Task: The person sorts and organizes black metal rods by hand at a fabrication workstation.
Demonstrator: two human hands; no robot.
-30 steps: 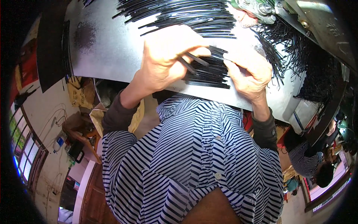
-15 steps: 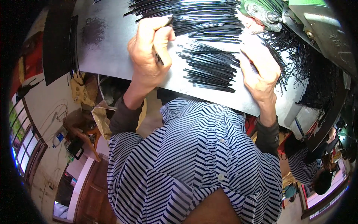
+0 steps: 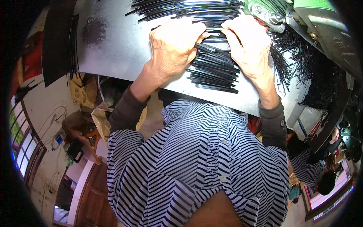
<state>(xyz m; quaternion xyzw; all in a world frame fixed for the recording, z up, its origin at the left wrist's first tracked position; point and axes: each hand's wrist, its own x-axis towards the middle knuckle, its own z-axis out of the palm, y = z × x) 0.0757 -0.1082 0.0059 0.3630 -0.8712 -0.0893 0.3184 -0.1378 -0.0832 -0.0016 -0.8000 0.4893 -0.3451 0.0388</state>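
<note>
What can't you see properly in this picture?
- Head view: the fingertips of the left hand and right hand curl into the black strips, so the grip is hidden.
- The far pile of strips is cut off by the top edge.
- The green machine is cut off at the top right corner.
- The metal sheet hides what lies beneath it.
- The person at the lower right is too small and bent by the lens.

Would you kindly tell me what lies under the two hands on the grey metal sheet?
Thin black strips lie piled on the grey metal sheet beneath the left hand and right hand; the strips' covered parts are hidden.
</note>
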